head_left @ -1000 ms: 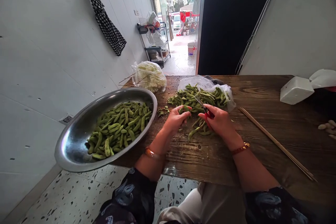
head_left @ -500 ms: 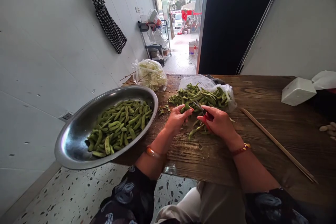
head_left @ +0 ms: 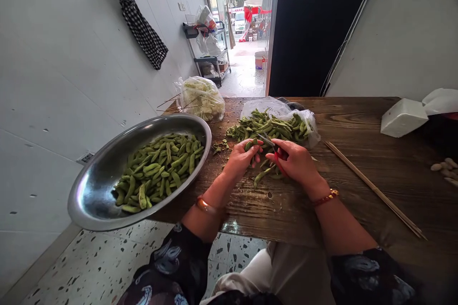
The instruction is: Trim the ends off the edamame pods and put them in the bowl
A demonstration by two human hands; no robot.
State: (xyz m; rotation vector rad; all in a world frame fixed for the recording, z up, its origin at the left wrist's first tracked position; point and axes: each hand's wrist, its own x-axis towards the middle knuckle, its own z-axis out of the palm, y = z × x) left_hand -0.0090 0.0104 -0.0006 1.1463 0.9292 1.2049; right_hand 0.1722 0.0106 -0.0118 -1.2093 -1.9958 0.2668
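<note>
Between the thumb and fingers of my left hand (head_left: 240, 158) is a green soybean pod (head_left: 248, 145). My right hand (head_left: 297, 162) grips red-handled scissors (head_left: 278, 164), their blades pointing left towards the pod's end. Whether the blades touch the pod I cannot tell. Just beyond my hands lies a heap of soybean pods (head_left: 275, 126) on a clear plastic bag (head_left: 263, 105). A few loose pods (head_left: 260, 177) rest on the table under my hands. On my left, a wide steel basin (head_left: 96, 200) holds many pods (head_left: 157, 167).
A bagged pale vegetable (head_left: 201, 97) sits at the wooden table's (head_left: 350, 119) far left. Thin wooden sticks (head_left: 374, 188) lie to the right, with a white tissue pack (head_left: 404, 116) and several peanuts (head_left: 445, 167) farther over. A wheeled cart (head_left: 207, 52) stands near the doorway.
The camera view has shifted slightly. My left fingers have changed their hold on the pod, and the scissor blades have turned a little. Both hands stay in front of the heap.
</note>
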